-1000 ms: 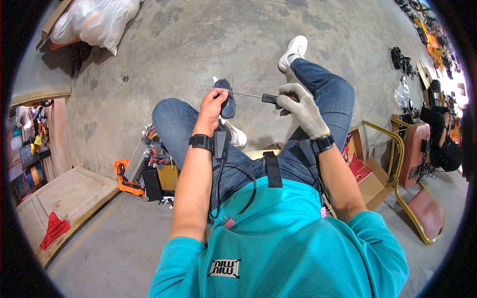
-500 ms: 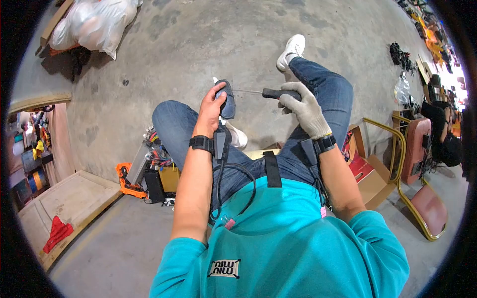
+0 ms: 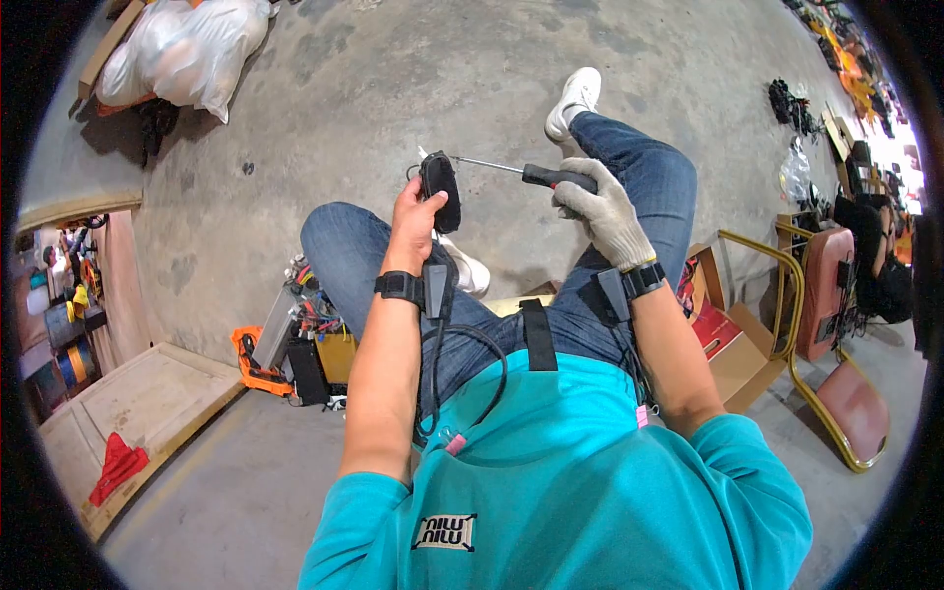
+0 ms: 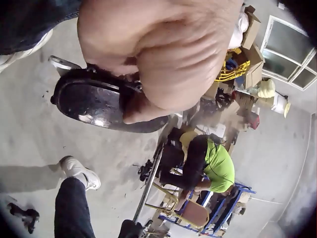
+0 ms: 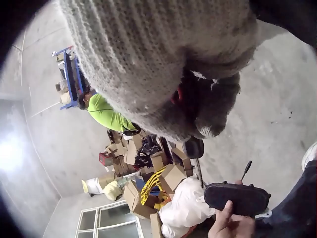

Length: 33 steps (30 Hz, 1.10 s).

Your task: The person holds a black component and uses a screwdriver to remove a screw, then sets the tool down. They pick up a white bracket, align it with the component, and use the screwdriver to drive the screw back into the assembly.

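Observation:
My bare left hand (image 3: 413, 224) holds a dark oval housing (image 3: 442, 192) with its thumb across one face. In the left wrist view the housing (image 4: 89, 101) shows a glossy face, a raised rim and a metal tab at one end. Its other face, matte black with small lugs on the edge, appears in the right wrist view (image 5: 237, 198). My right hand (image 3: 608, 214), in a knitted glove, grips the black and red handle of a screwdriver (image 3: 560, 179). The long metal shaft (image 4: 148, 183) points left, its tip close to the housing's far end.
Beyond my knees is bare concrete floor (image 3: 393, 88). An orange case (image 3: 258, 364) and loose tools lie by my left leg; an open cardboard box (image 3: 742, 359) and a gold-framed chair (image 3: 846, 413) stand at my right. A white bag (image 3: 187, 54) sits far left.
The housing has turned in my left hand, so its black face shows. My left fingers no longer meet the screwdriver's tip. The handle has tilted and shifted slightly in my right hand.

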Tool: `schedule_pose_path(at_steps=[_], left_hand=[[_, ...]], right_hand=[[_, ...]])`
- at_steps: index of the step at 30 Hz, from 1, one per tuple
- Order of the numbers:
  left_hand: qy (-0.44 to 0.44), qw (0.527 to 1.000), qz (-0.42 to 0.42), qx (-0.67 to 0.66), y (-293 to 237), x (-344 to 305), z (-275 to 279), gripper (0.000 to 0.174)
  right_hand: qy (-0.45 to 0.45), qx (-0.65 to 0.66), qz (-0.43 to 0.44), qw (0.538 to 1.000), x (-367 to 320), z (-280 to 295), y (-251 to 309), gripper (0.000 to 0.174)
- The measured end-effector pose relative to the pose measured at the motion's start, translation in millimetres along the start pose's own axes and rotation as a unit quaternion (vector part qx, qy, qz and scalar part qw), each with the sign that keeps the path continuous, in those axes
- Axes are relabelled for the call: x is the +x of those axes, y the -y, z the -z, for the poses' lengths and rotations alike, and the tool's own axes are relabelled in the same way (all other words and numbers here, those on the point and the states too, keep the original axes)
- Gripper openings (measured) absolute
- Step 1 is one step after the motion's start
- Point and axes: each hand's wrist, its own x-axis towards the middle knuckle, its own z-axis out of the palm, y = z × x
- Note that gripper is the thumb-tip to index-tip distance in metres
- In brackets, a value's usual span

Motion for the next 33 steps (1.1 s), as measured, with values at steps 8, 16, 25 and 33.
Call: schedule_pose_path(at_steps=[8, 16, 25, 33], left_hand=[[-0.045, 0.988, -0.072, 0.126, 6.6, -0.1, -5.1, 0.039], [-0.052, 0.98, -0.091, 0.169, 3.5, -3.3, -9.3, 0.037], [-0.055, 0.973, -0.094, 0.205, -0.7, -6.7, -13.3, 0.042], [-0.064, 0.959, -0.125, 0.247, -0.9, -7.5, -14.7, 0.044]], right_hand=[[-0.013, -0.008, -0.01, 1.0, 1.2, -0.2, -1.1, 0.042], [-0.015, 0.004, -0.007, 1.0, 4.2, -0.1, -9.0, 0.041], [-0.016, 0.007, -0.006, 1.0, 3.7, -1.2, -7.6, 0.041], [-0.023, 0.008, -0.019, 1.0, 3.0, -1.8, -4.3, 0.04]])
